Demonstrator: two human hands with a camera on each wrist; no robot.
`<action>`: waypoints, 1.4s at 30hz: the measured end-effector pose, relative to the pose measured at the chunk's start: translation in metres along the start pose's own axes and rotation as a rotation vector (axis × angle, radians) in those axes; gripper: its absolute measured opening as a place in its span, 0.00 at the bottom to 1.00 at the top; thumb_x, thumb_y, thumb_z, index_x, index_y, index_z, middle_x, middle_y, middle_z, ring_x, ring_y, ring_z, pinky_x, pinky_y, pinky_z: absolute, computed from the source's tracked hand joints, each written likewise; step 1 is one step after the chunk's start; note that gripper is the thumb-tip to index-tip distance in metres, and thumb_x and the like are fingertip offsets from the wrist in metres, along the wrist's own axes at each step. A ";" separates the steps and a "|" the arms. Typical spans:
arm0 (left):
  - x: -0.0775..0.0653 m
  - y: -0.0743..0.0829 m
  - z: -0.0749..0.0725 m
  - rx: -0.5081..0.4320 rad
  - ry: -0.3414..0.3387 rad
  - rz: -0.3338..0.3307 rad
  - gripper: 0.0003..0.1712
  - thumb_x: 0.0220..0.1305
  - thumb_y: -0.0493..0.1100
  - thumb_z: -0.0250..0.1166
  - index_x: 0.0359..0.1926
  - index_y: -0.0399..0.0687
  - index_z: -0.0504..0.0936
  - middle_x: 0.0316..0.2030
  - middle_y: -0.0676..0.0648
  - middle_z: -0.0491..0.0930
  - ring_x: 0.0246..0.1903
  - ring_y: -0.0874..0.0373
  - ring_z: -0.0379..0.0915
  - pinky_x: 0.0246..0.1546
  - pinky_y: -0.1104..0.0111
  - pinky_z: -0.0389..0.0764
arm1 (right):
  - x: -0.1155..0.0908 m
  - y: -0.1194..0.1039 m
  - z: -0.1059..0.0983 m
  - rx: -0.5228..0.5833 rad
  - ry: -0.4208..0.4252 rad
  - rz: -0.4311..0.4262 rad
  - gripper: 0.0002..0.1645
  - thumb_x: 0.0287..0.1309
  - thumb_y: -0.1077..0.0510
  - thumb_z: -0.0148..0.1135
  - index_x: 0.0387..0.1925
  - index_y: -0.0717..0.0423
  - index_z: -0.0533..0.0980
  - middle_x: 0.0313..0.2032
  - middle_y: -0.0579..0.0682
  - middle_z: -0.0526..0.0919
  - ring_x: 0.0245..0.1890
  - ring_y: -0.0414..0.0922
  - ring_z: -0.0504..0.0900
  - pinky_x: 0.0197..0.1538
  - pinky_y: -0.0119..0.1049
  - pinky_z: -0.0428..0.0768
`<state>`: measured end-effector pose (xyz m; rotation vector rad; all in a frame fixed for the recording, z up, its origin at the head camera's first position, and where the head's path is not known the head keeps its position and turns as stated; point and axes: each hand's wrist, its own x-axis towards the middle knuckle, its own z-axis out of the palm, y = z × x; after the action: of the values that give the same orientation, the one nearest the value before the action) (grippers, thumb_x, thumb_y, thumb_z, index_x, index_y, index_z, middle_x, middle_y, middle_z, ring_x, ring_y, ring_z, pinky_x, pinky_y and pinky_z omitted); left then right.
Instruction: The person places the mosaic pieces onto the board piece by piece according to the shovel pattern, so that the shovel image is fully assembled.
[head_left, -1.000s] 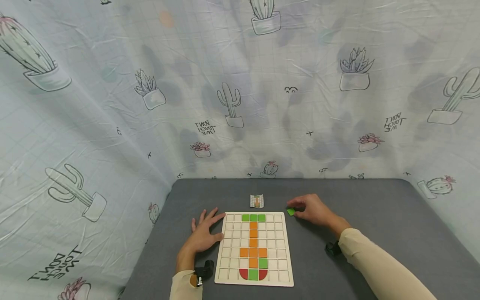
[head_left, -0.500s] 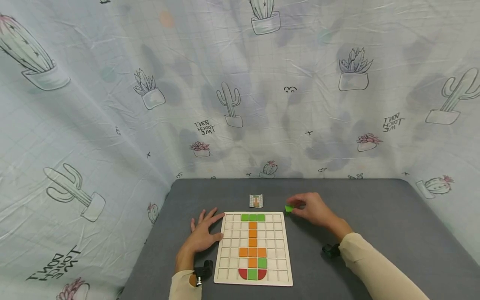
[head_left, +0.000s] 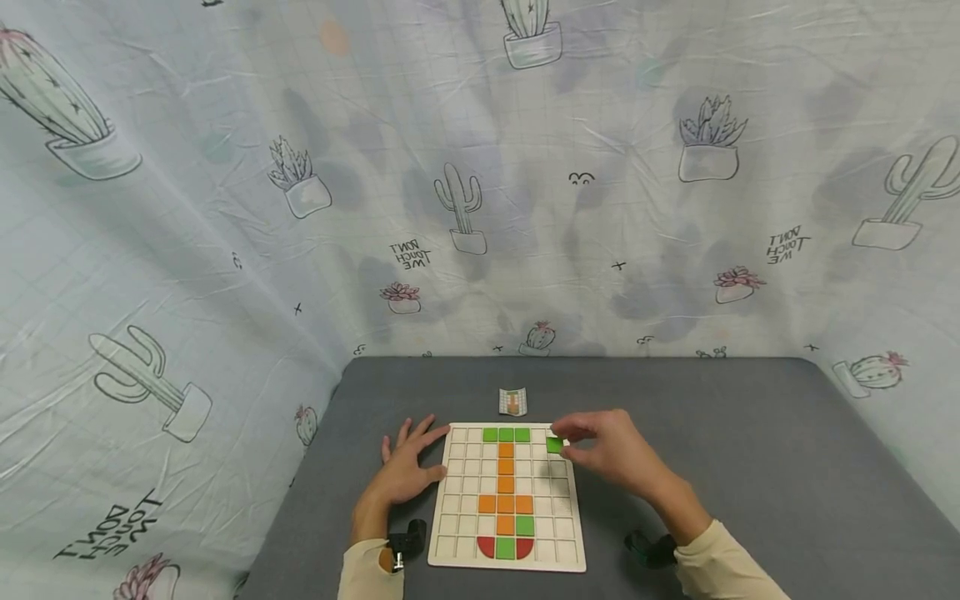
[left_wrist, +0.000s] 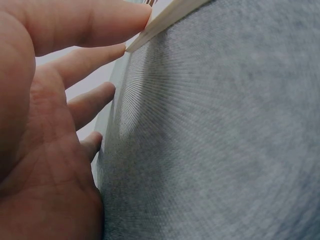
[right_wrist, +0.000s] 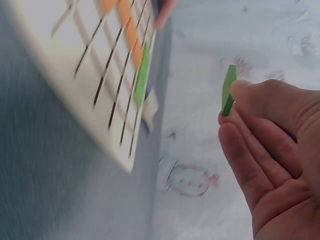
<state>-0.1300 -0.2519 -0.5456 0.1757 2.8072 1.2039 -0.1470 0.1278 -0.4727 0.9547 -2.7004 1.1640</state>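
My right hand pinches a green square tile between thumb and fingers, held over the upper right corner of a pale grid board. In the right wrist view the tile stands nearly edge-on, apart from the board. On the grid lie a row of green tiles, a column and crossbar of orange tiles, and two red rounded tiles flanking a green one at the bottom. My left hand rests with spread, straight fingers at the board's left edge, thumb and a fingertip touching it.
A small printed picture card lies on the grey table just beyond the board. Behind and to the left hangs a pale cloth with drawn cacti. Dark wrist cameras are strapped to both wrists.
My right hand, with the green tile in its pinch, has moved left and nearer from the table beside the board to over the board's corner. My left hand has stayed in place.
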 end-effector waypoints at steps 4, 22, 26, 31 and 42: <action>0.001 0.000 0.000 0.005 0.000 0.001 0.40 0.65 0.37 0.75 0.78 0.52 0.78 0.86 0.37 0.59 0.87 0.28 0.33 0.77 0.26 0.22 | -0.007 -0.016 0.010 0.025 0.004 -0.029 0.18 0.60 0.65 0.79 0.52 0.54 0.90 0.47 0.48 0.95 0.44 0.46 0.94 0.49 0.50 0.93; 0.000 0.000 -0.001 0.007 -0.006 0.007 0.40 0.65 0.37 0.74 0.78 0.51 0.78 0.85 0.37 0.59 0.87 0.27 0.33 0.77 0.25 0.22 | -0.013 -0.057 0.056 0.135 -0.090 -0.095 0.17 0.61 0.67 0.79 0.51 0.53 0.91 0.46 0.43 0.95 0.43 0.41 0.93 0.49 0.40 0.92; 0.000 0.000 -0.002 0.003 -0.005 0.010 0.40 0.64 0.37 0.74 0.77 0.51 0.78 0.85 0.36 0.59 0.87 0.26 0.34 0.77 0.25 0.22 | -0.014 -0.057 0.070 0.152 -0.132 -0.081 0.15 0.63 0.66 0.78 0.51 0.53 0.91 0.46 0.43 0.95 0.43 0.37 0.92 0.49 0.36 0.92; 0.001 0.000 -0.002 0.010 -0.006 0.005 0.39 0.66 0.38 0.73 0.78 0.51 0.77 0.85 0.37 0.59 0.87 0.27 0.33 0.78 0.26 0.23 | -0.015 -0.057 0.087 0.116 -0.180 -0.061 0.14 0.62 0.64 0.79 0.50 0.54 0.92 0.46 0.42 0.95 0.42 0.32 0.90 0.47 0.31 0.90; 0.001 -0.001 -0.001 0.013 -0.002 0.004 0.39 0.64 0.38 0.74 0.77 0.51 0.78 0.85 0.37 0.60 0.87 0.27 0.34 0.77 0.25 0.24 | -0.010 -0.056 0.111 -0.031 -0.170 -0.134 0.13 0.60 0.65 0.80 0.46 0.54 0.92 0.41 0.41 0.94 0.36 0.26 0.83 0.42 0.23 0.83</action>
<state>-0.1313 -0.2528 -0.5455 0.1840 2.8147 1.1860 -0.0866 0.0287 -0.5194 1.2623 -2.7208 1.0582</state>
